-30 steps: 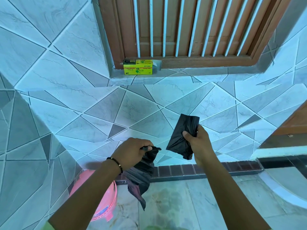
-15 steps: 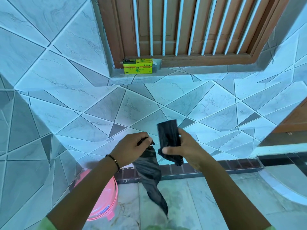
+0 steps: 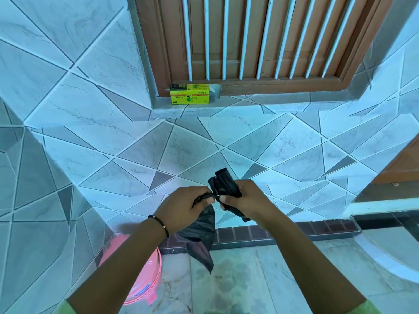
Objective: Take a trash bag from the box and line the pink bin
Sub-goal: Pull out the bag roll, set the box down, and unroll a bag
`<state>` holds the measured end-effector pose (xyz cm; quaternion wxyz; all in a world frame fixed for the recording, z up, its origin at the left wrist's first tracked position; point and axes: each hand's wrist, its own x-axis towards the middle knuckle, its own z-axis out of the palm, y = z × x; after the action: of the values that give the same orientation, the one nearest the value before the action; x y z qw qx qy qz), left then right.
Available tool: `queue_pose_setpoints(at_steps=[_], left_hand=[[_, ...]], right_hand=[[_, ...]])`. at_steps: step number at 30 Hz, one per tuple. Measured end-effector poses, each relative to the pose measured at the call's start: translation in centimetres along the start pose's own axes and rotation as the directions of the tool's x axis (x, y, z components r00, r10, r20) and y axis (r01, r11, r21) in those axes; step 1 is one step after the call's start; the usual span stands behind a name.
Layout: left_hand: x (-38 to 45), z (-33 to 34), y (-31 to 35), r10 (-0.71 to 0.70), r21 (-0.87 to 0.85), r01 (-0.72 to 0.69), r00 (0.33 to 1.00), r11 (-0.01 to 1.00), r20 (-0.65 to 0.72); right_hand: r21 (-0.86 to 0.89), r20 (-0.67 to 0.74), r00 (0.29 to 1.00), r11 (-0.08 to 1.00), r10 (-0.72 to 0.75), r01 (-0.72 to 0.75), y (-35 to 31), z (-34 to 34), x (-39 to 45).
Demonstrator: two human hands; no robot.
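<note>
My left hand [image 3: 183, 206] grips the top of a loose black trash bag [image 3: 200, 241] that hangs down toward the floor. My right hand [image 3: 243, 200] holds a folded black roll of trash bags [image 3: 223, 181], its fingertips touching the left hand's at a thin twisted strip joining roll and bag. The yellow trash bag box [image 3: 189, 97] sits on the window ledge above, its right end open. The pink bin [image 3: 145, 277] stands on the floor at lower left, mostly hidden behind my left forearm.
A tiled wall with a brown barred window [image 3: 260, 41] faces me. A dark brick skirting [image 3: 294, 232] runs along the wall's foot. A white curved kerb [image 3: 385, 257] is at lower right, and a brown door edge [image 3: 405, 162] at far right.
My hands came together; the right hand carried the folded roll left to meet the left hand. The hanging bag now dangles longer below the left hand.
</note>
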<state>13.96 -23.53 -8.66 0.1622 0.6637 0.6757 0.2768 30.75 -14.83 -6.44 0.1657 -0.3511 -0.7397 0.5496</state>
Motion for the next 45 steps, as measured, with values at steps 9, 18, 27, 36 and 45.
queue_pose_setpoints(at_steps=[9,18,27,36,45], left_hand=[[0.2,1.3,1.0,-0.108,-0.029,0.108,0.994,0.994,-0.007],[0.2,1.4,1.8,-0.015,0.194,0.024,0.999,0.981,-0.048],[0.3,1.2,2.4,0.014,0.202,0.008,0.994,0.979,-0.108],[0.1,1.9,0.9,-0.095,0.059,0.095,0.995,0.994,-0.001],[0.1,2.8,1.8,-0.231,-0.548,0.125,0.965,0.827,-0.128]], right_hand=[[0.149,-0.039,0.998,0.988,0.038,-0.032,0.5,-0.5,0.3],[0.195,0.064,0.998,0.981,0.000,-0.012,0.6,-0.2,0.0],[0.344,0.155,0.987,0.939,-0.041,-0.015,0.6,0.3,0.0],[0.117,-0.143,0.990,0.993,-0.015,0.032,1.0,-1.4,0.3],[0.022,-0.091,0.995,0.999,0.028,-0.026,1.6,-0.7,0.8]])
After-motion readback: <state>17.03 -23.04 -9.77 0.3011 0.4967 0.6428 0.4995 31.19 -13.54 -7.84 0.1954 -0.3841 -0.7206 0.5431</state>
